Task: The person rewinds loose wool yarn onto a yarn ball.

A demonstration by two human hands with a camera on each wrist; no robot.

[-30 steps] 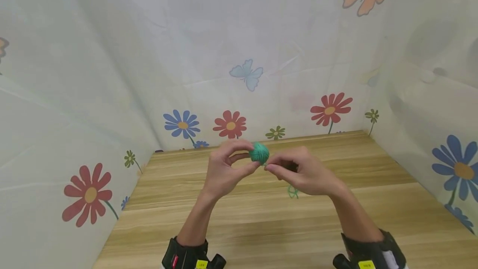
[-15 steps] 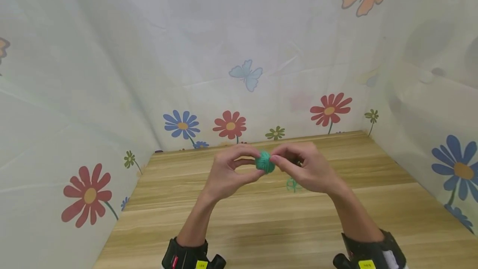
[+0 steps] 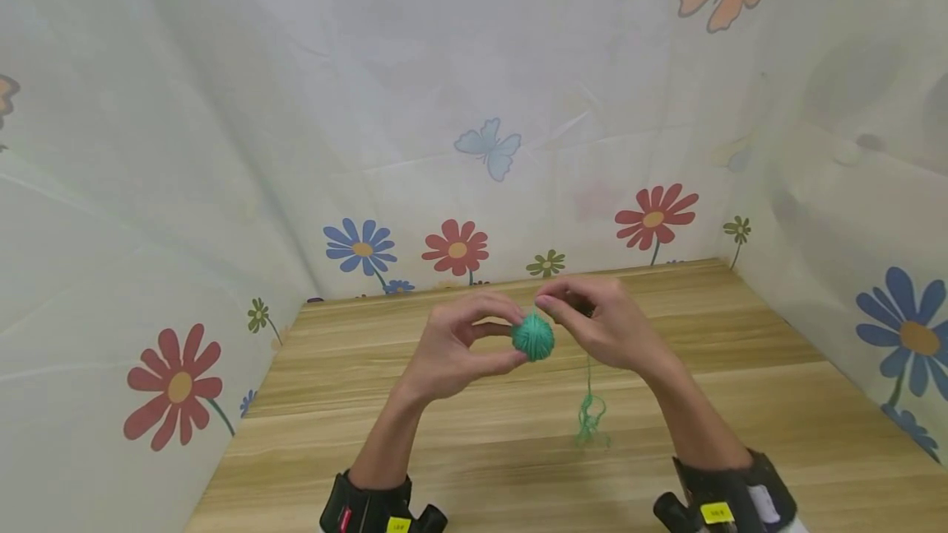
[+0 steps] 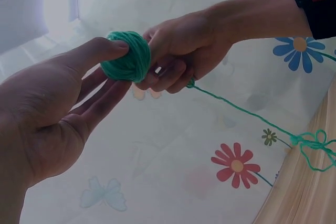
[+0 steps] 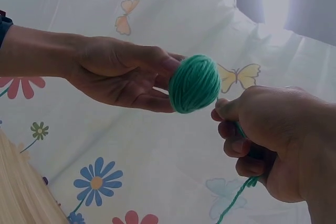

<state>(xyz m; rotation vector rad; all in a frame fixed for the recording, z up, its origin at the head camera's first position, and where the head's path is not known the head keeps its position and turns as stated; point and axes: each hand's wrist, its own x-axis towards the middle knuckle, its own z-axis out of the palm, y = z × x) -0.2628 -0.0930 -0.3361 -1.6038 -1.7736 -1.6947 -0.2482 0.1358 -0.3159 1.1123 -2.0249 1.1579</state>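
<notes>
A small ball of green yarn (image 3: 533, 337) is held up above the table between the thumb and fingers of my left hand (image 3: 462, 348). Just to its right, my right hand (image 3: 600, 321) pinches the yarn strand close to the ball, its other fingers curled in. In the right wrist view the wound ball (image 5: 195, 84) shows whole, and the strand (image 5: 231, 203) runs out below the right palm. A loose tangle of yarn (image 3: 590, 418) hangs beneath the right hand; the left wrist view shows its knotted loops (image 4: 315, 145).
A wood-grain table (image 3: 415, 451) lies under both hands. Pale curtains (image 3: 370, 89) printed with flowers and butterflies stand behind it and at both sides. Each wrist wears a black strap, such as the right strap (image 3: 733, 492).
The yarn ball and left hand have shifted slightly right and toward me. My right hand has circled from below the ball to above it, and the hanging tangle shows more fully.
</notes>
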